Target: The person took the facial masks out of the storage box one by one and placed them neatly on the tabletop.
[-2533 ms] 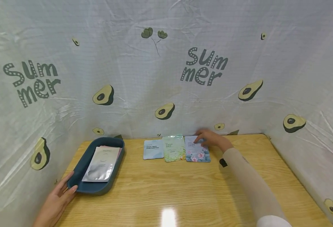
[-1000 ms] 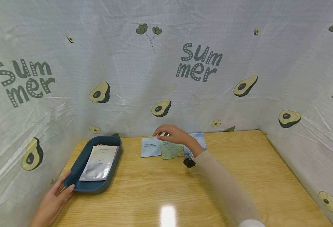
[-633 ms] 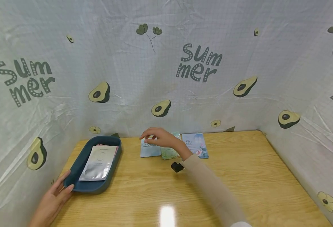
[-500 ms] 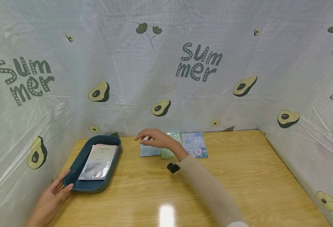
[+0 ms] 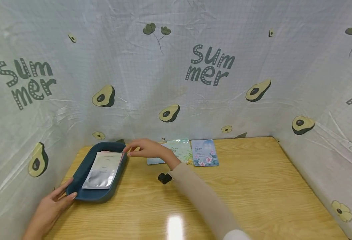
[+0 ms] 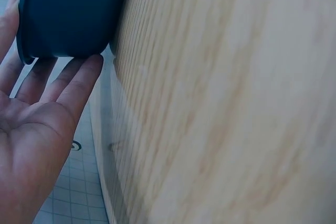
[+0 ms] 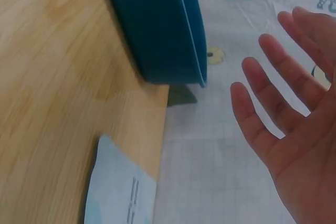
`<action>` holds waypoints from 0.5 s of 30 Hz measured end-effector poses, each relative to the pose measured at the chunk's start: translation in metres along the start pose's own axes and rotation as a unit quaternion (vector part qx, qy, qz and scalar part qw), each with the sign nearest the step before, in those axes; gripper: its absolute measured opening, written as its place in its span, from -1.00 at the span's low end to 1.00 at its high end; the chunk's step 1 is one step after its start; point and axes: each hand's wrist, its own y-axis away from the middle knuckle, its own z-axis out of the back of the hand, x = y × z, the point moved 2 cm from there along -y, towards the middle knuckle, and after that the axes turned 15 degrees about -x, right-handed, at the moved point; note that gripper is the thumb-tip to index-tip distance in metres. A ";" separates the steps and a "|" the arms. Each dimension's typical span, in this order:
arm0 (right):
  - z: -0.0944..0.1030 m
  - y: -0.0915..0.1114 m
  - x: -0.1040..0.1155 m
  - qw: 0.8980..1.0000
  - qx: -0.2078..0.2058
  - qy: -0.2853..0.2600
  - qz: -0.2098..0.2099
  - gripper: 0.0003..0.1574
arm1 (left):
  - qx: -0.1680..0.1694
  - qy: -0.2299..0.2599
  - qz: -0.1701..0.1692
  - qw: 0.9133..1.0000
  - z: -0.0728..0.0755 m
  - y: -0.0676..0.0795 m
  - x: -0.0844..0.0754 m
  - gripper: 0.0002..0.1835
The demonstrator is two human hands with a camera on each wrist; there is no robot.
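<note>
My left hand (image 5: pixel 48 206) touches the near left corner of a dark blue tray (image 5: pixel 120 173), its thumb by the rim. In the left wrist view, its fingers (image 6: pixel 79 85) reach fairly straight to the tray's outer wall. Inside the tray lies a cream and silver flat sachet (image 5: pixel 102 170) over a pink one, of which only an edge shows. My right hand (image 5: pixel 147 148) hovers by the tray's far right rim; in the right wrist view its fingers (image 7: pixel 268 90) are spread and hold nothing.
Along the table's back edge lie a light blue sachet (image 5: pixel 155 161), partly hidden by my right hand, a green one (image 5: pixel 180 150) and a lavender one with flowers (image 5: pixel 205 153). A patterned sheet (image 5: pixel 176 73) encloses the wooden table (image 5: pixel 242 186) at back and sides.
My right hand has moved left from the lavender sachet, past the green and light blue ones, to the tray's rim. The sachets stay put, and my left hand stays at the tray's corner.
</note>
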 end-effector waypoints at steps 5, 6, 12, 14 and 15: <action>-0.014 -0.022 0.001 1.000 0.011 -0.006 -0.003 -0.64 | -0.011 -0.010 -0.004 1.000 0.000 0.000 -0.004 -0.03; -0.017 -0.027 0.002 1.000 0.015 -0.003 -0.007 -0.63 | -0.013 -0.008 -0.003 1.000 0.001 0.001 -0.003 -0.04; -0.033 -0.053 0.003 0.997 0.052 -0.019 -0.050 -0.58 | -0.013 0.021 -0.010 1.000 0.001 0.001 -0.001 -0.10; -0.037 -0.059 0.002 0.996 0.061 -0.017 -0.066 -0.57 | -0.009 0.023 -0.013 1.000 0.000 0.001 0.000 -0.11; -0.038 -0.062 0.002 0.995 0.064 -0.017 -0.071 -0.57 | -0.010 0.025 -0.013 1.000 -0.001 0.001 0.001 -0.11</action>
